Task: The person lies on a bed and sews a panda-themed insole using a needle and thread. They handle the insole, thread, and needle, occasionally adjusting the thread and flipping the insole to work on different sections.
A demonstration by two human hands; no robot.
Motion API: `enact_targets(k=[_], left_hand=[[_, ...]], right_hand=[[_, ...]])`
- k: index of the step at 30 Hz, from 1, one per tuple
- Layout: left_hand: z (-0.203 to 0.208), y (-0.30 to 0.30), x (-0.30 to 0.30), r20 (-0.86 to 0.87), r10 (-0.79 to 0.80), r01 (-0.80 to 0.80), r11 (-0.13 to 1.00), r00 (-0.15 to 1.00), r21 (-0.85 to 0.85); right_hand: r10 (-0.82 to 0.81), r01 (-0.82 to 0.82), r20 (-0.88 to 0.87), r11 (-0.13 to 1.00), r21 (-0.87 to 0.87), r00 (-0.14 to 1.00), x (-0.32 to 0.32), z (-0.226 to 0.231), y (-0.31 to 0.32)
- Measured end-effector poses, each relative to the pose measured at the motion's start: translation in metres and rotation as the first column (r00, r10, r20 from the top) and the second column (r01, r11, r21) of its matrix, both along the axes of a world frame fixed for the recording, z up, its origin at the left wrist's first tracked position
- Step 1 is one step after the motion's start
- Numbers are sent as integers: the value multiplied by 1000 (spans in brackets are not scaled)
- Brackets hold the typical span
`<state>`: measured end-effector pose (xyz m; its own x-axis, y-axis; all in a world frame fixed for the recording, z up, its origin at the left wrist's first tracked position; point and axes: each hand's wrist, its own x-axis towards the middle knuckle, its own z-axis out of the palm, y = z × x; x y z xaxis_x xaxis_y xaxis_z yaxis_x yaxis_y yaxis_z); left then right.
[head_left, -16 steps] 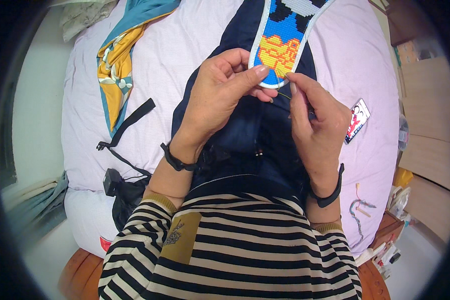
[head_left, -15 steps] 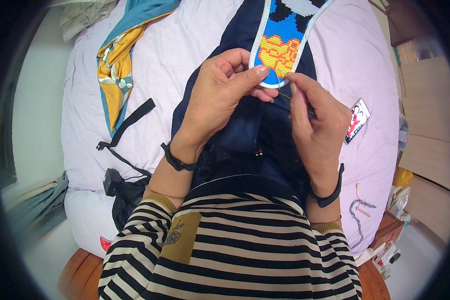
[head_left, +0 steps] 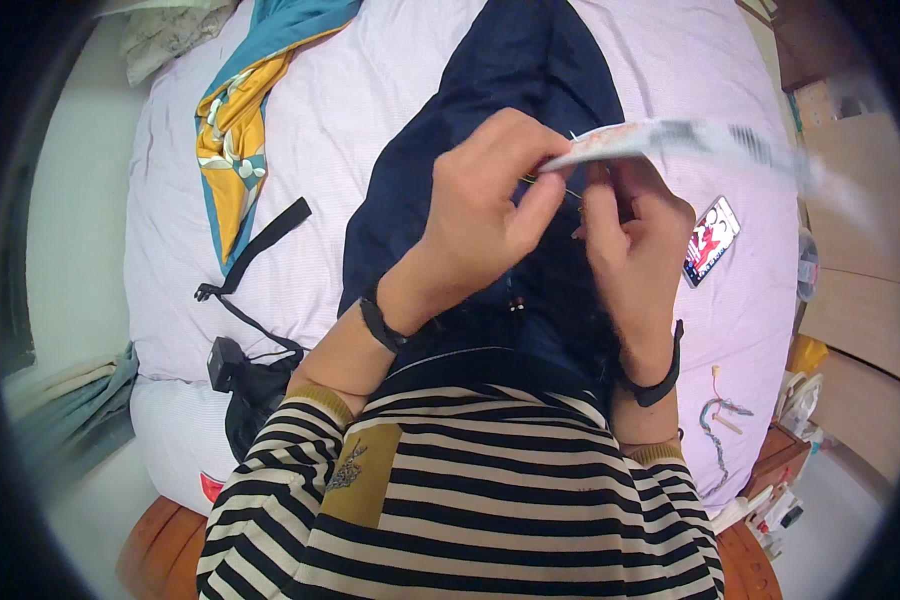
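My left hand point(head_left: 495, 200) pinches the rounded end of a cross-stitched insole point(head_left: 620, 140) between thumb and fingers. The insole is tilted, with its pale underside towards me and its far part blurred by motion at the right. A thin point, perhaps a needle tip, sticks up at its edge near my left fingertips. Below the insole, my right hand point(head_left: 635, 225) has its thumb and fingers closed, the fingertips partly hidden. A fine yellow-green thread point(head_left: 572, 192) runs between the hands. Whatever the right fingertips hold cannot be made out.
My legs in dark blue trousers point(head_left: 510, 80) stretch over a pale lilac bedspread point(head_left: 370, 70). At left lie a teal and yellow scarf point(head_left: 235, 150) and a black strap point(head_left: 270, 235) with a black bag point(head_left: 255, 400). At right are a phone point(head_left: 710, 240) and a braided cord point(head_left: 712, 430).
The insole has turned over from its bright blue and yellow stitched face to its pale back and swung to the right. My left hand has rotated and shifted right; my right hand is now beneath the insole.
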<state>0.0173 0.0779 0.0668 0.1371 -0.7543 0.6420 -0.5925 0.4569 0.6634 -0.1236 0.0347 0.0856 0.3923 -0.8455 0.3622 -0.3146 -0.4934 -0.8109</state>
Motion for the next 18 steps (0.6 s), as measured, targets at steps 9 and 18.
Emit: enact_targets(k=[9,18], left_hand=[[-12,-9,-6,-222,-107,129,988,969,90],[-8,-13,11,-660,-233,543,780,715,313]], right_hand=[[-80,-126,382,866,485,921,-21,-2,-19],[65,-705,735,353,615,674,-26,-24,-34]])
